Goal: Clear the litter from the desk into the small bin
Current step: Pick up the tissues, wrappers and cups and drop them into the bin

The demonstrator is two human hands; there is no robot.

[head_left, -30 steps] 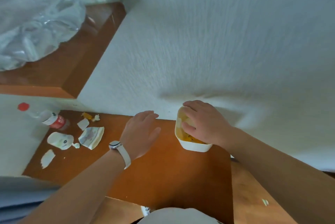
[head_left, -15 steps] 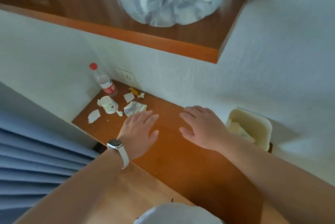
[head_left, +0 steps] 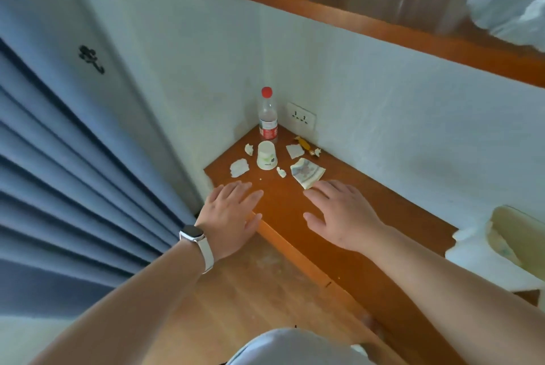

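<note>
Orange-brown wooden desk [head_left: 295, 217] is filling a white-walled corner, with a clear plastic bottle with a red cap [head_left: 268, 119] standing at the back. Just in front of the bottle, a white paper cup [head_left: 266, 155] is resting among torn white paper scraps [head_left: 239, 167], a crumpled printed wrapper [head_left: 306, 172] and a yellow sweet wrapper [head_left: 305, 144]. Further in front of the bottle, the left hand [head_left: 228, 217] and the right hand [head_left: 339, 211] are reaching flat, fingers straight, grasping nothing. Far right of the bottle, a small cream plastic bin [head_left: 513, 234] is sitting.
</note>
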